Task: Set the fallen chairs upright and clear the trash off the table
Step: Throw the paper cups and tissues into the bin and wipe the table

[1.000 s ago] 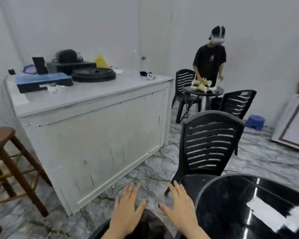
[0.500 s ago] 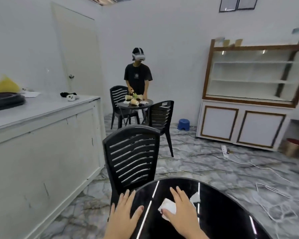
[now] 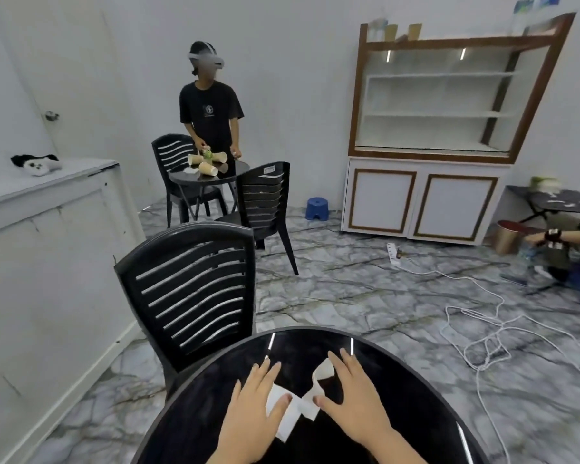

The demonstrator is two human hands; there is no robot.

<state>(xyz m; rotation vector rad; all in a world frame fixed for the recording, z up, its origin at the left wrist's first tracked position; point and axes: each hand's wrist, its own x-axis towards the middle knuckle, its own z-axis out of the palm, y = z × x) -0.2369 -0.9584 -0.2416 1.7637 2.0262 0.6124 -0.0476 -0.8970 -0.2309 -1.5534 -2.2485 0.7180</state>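
A round glossy black table fills the lower middle of the head view. White paper scraps lie on it. My left hand rests flat on one scrap, fingers spread and thumb on the paper. My right hand arches over a curled scrap, thumb and fingers pinching it. A black slatted plastic chair stands upright at the table's far left edge.
A white counter runs along the left. Farther back a person stands at a small black table with tipped paper cups, between two upright black chairs. Loose white cables lie on the marble floor on the right, near a crouching person.
The view has swung right from the counter to the table. Both hands have come down onto the paper scraps, and the right hand's scrap now curls up between its fingers.
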